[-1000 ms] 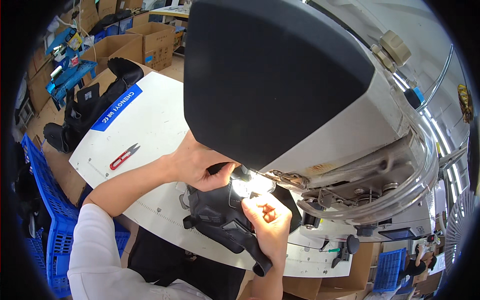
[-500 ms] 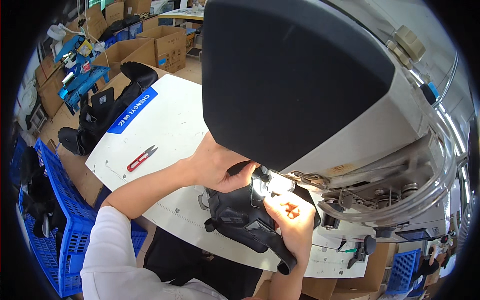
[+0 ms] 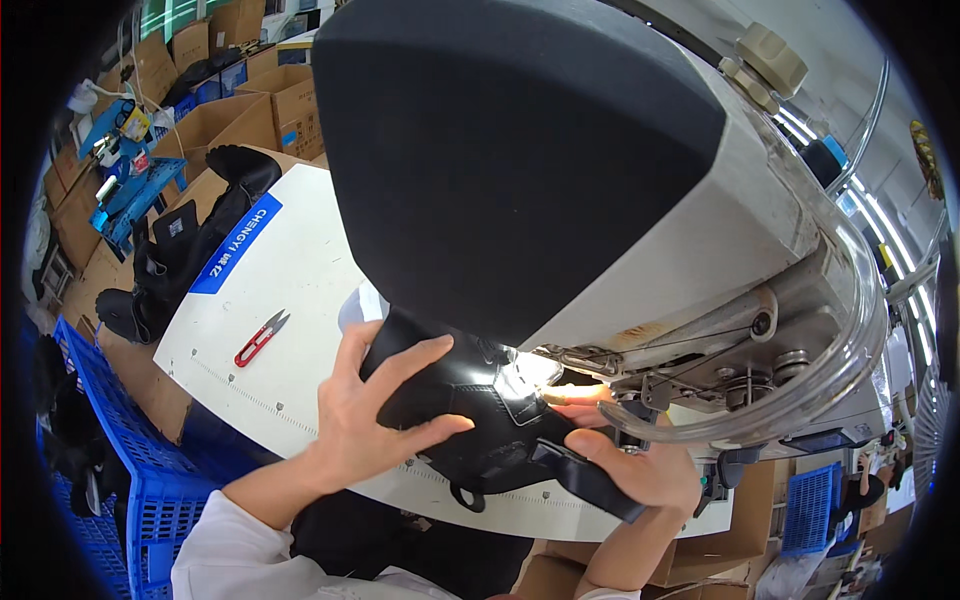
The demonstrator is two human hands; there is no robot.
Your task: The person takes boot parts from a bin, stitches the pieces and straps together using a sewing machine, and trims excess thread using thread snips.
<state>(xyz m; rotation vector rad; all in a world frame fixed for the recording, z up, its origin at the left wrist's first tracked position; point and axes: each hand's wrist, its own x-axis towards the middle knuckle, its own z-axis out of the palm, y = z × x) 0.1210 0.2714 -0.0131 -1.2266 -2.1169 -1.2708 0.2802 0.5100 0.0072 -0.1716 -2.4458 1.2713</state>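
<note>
A black leather piece (image 3: 480, 425), boot-like with a strap and a small loop, lies under the lit needle area of a large sewing machine (image 3: 520, 170). On its left part rests my left hand (image 3: 375, 405), fingers and thumb spread. At the right side, my right hand (image 3: 640, 465) grips the piece near the strap (image 3: 590, 480), thumb apart from the forefinger, which reaches into the light by the needle. The machine head hides the stitching point and part of the leather.
Red-handled thread snips (image 3: 262, 338) lie on the white table (image 3: 310, 250). Black boots (image 3: 190, 235) stand beyond its left edge. A blue crate (image 3: 150, 460) is at lower left. Cardboard boxes (image 3: 225, 125) sit behind. A clear curved guard (image 3: 800, 400) juts from the machine at right.
My left hand has moved left and down from the needle area and its fingers have spread. My right hand has shifted right. The leather piece has turned, and the view has shifted.
</note>
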